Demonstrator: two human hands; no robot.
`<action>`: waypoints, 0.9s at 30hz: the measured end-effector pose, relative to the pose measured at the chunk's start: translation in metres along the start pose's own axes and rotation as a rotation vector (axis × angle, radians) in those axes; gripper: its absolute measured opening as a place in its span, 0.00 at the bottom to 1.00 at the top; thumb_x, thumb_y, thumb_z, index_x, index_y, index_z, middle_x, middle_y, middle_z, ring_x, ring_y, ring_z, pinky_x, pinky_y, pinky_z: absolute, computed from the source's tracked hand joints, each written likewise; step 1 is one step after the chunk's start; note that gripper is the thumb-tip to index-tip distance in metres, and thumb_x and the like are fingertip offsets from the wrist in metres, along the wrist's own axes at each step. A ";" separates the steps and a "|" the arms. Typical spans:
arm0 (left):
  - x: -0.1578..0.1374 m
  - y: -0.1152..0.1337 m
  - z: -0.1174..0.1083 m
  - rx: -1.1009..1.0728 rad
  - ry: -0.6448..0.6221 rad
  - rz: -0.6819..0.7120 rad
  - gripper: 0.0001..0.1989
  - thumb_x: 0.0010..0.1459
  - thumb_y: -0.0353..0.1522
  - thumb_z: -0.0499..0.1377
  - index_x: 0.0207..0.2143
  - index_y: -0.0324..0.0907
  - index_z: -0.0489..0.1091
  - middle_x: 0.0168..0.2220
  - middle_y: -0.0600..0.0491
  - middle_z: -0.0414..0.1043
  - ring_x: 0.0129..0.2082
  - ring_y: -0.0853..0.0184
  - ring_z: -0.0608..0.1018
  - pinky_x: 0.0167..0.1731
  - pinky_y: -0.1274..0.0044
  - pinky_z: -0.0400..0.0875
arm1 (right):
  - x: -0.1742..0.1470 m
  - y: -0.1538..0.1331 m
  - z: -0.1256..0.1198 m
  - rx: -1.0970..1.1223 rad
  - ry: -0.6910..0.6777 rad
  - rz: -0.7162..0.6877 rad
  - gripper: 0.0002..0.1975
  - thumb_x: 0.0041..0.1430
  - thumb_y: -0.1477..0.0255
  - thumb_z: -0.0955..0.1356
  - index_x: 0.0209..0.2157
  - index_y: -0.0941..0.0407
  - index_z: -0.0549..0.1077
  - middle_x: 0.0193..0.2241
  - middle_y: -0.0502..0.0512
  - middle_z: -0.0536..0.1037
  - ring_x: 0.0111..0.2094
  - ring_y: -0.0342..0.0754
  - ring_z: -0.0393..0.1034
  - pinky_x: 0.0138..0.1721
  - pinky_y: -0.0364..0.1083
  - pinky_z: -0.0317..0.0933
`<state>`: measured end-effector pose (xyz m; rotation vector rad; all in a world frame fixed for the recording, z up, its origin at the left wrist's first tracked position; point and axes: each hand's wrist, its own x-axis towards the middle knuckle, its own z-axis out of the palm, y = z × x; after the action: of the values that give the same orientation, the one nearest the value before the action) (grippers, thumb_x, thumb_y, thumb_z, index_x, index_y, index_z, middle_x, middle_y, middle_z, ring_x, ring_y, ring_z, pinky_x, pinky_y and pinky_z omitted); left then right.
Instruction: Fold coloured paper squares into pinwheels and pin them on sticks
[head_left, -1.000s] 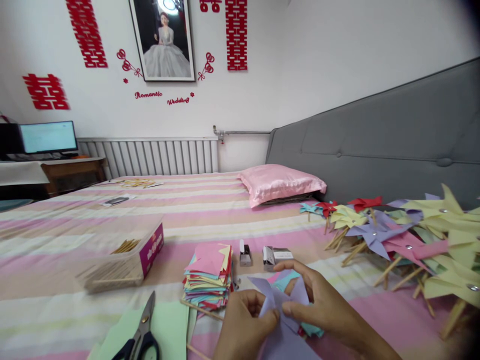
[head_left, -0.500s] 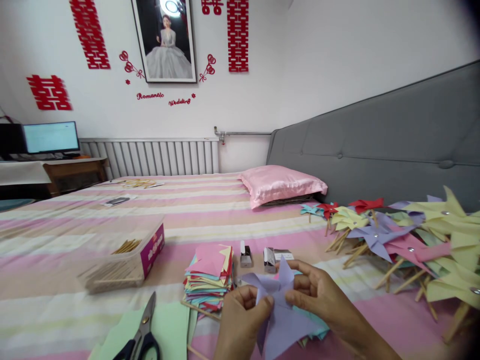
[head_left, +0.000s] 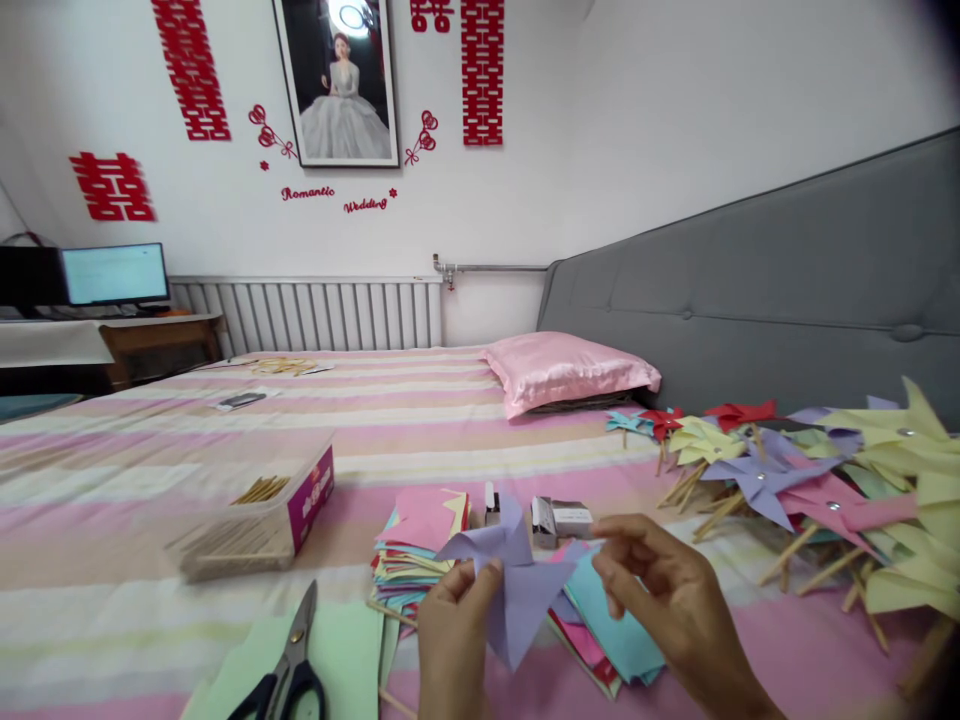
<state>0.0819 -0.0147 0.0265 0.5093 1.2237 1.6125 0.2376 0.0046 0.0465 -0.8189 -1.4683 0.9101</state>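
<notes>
A lavender paper pinwheel (head_left: 523,592), its corners folded in to the middle, is pinched between the thumb and fingers of my left hand (head_left: 454,640). Just right of it, my right hand (head_left: 671,605) is apart from the pinwheel, fingers loosely bent and thumb separated, with nothing visible in it. Below and between the hands lies a pile of coloured paper with a light blue sheet (head_left: 619,622) on top. Behind my left hand stands a stack of coloured paper squares (head_left: 420,525). A small open box (head_left: 546,522) is beyond my right fingertips, with another small box (head_left: 491,503) to its left.
Scissors (head_left: 294,650) lie on green paper (head_left: 345,650) at the lower left. A clear plastic box (head_left: 247,540) of wooden sticks is behind them. Several pinwheels on sticks (head_left: 761,475) are heaped at the right. A pink pillow (head_left: 574,370) rests by the grey headboard (head_left: 765,270).
My right hand has let go of the pinwheel and moved right. My left hand has carried the pinwheel slightly left, uncovering more of the blue sheet. The view has shifted a little.
</notes>
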 end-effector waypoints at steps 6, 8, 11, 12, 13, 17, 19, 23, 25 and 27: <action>-0.009 0.008 0.003 -0.155 -0.026 -0.036 0.06 0.43 0.29 0.63 0.26 0.37 0.68 0.17 0.56 0.73 0.18 0.71 0.72 0.19 0.82 0.65 | -0.007 0.000 0.011 -0.144 -0.363 0.039 0.12 0.48 0.77 0.66 0.36 0.55 0.75 0.17 0.48 0.73 0.18 0.43 0.67 0.22 0.42 0.61; -0.010 0.008 0.004 -0.204 -0.047 -0.041 0.05 0.43 0.28 0.63 0.24 0.38 0.67 0.18 0.56 0.73 0.19 0.71 0.73 0.19 0.82 0.65 | -0.007 -0.001 0.013 -0.209 -0.418 0.049 0.13 0.47 0.78 0.66 0.35 0.55 0.77 0.21 0.51 0.77 0.21 0.45 0.70 0.25 0.42 0.63; -0.011 0.007 0.006 -0.228 -0.057 -0.054 0.05 0.43 0.27 0.63 0.22 0.37 0.68 0.18 0.56 0.73 0.19 0.71 0.73 0.20 0.82 0.66 | -0.005 0.001 0.015 -0.249 -0.479 0.067 0.12 0.48 0.79 0.66 0.35 0.54 0.78 0.22 0.52 0.79 0.21 0.45 0.71 0.25 0.42 0.64; -0.012 0.007 0.007 -0.223 -0.064 -0.061 0.05 0.43 0.27 0.62 0.22 0.37 0.68 0.17 0.55 0.72 0.19 0.71 0.73 0.20 0.81 0.66 | -0.004 0.003 0.015 -0.252 -0.483 0.069 0.12 0.48 0.79 0.67 0.35 0.54 0.78 0.21 0.52 0.79 0.21 0.45 0.71 0.25 0.42 0.64; -0.012 0.006 0.007 -0.219 -0.076 -0.065 0.04 0.43 0.28 0.62 0.22 0.36 0.68 0.17 0.55 0.72 0.19 0.71 0.73 0.20 0.81 0.66 | -0.004 0.004 0.015 -0.250 -0.484 0.069 0.12 0.48 0.79 0.67 0.34 0.54 0.79 0.21 0.52 0.79 0.21 0.45 0.71 0.25 0.42 0.64; -0.009 0.000 0.008 -0.230 -0.128 -0.077 0.05 0.43 0.28 0.63 0.22 0.36 0.69 0.16 0.55 0.72 0.18 0.72 0.72 0.17 0.83 0.63 | -0.006 0.010 0.016 -0.226 -0.452 0.048 0.09 0.47 0.77 0.70 0.31 0.53 0.80 0.20 0.51 0.79 0.20 0.44 0.71 0.24 0.40 0.63; -0.006 -0.004 0.008 -0.236 -0.138 -0.078 0.06 0.42 0.29 0.64 0.21 0.37 0.69 0.15 0.56 0.71 0.17 0.72 0.71 0.17 0.83 0.61 | -0.007 0.012 0.017 -0.198 -0.423 0.062 0.06 0.47 0.74 0.70 0.29 0.55 0.80 0.17 0.51 0.78 0.18 0.43 0.70 0.22 0.39 0.62; -0.004 -0.010 0.010 -0.209 -0.122 -0.060 0.09 0.38 0.32 0.66 0.19 0.37 0.70 0.12 0.56 0.69 0.15 0.74 0.68 0.15 0.83 0.59 | -0.005 0.011 0.018 -0.120 -0.335 0.118 0.05 0.47 0.71 0.70 0.24 0.58 0.78 0.14 0.51 0.76 0.17 0.43 0.69 0.20 0.38 0.61; -0.005 -0.011 0.012 -0.185 -0.071 -0.028 0.10 0.35 0.33 0.67 0.18 0.37 0.70 0.13 0.56 0.70 0.14 0.74 0.68 0.15 0.83 0.60 | -0.004 0.010 0.019 -0.077 -0.285 0.134 0.06 0.46 0.71 0.71 0.22 0.58 0.77 0.15 0.52 0.76 0.18 0.43 0.70 0.21 0.38 0.61; -0.006 -0.012 0.014 -0.158 -0.021 0.018 0.11 0.34 0.34 0.67 0.18 0.36 0.70 0.13 0.56 0.70 0.14 0.75 0.67 0.15 0.83 0.59 | -0.003 0.010 0.020 -0.025 -0.238 0.151 0.08 0.45 0.69 0.71 0.20 0.59 0.76 0.14 0.51 0.75 0.18 0.43 0.69 0.21 0.38 0.61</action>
<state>0.1010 -0.0137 0.0234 0.4373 1.0691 1.6991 0.2180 0.0049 0.0356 -0.8718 -1.6420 1.1362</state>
